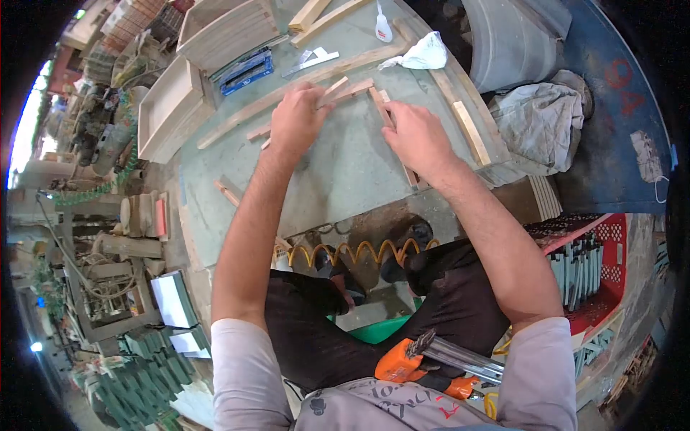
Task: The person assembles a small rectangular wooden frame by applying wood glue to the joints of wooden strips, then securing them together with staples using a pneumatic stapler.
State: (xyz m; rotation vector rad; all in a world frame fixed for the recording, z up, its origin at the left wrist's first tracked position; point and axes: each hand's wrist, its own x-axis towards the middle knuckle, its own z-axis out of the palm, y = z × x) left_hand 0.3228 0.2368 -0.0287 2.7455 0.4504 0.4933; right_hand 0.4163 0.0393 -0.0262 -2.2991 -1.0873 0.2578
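Note:
My left hand (296, 121) is closed around a short wooden strip (335, 88), whose end sticks out past the thumb. Under and beside it, a longer wooden strip (357, 89) lies across the tabletop. My right hand (419, 138) pinches another thin strip (384, 98) near its upper end. Next to that hand, a wooden strip (379, 106) runs down toward the near table edge, partly hidden by the fingers. A further strip (228, 192) lies at the left, partly covered by my left forearm.
Long battens (471, 133) border the grey-green table (338, 169). Behind stand wooden boxes (171, 108), a blue package (248, 72), a metal square (313, 62), a white squeeze bottle (383, 27) and a crumpled white bag (425, 52). An orange-handled tool (399, 363) rests on my lap, near a red crate (612, 262).

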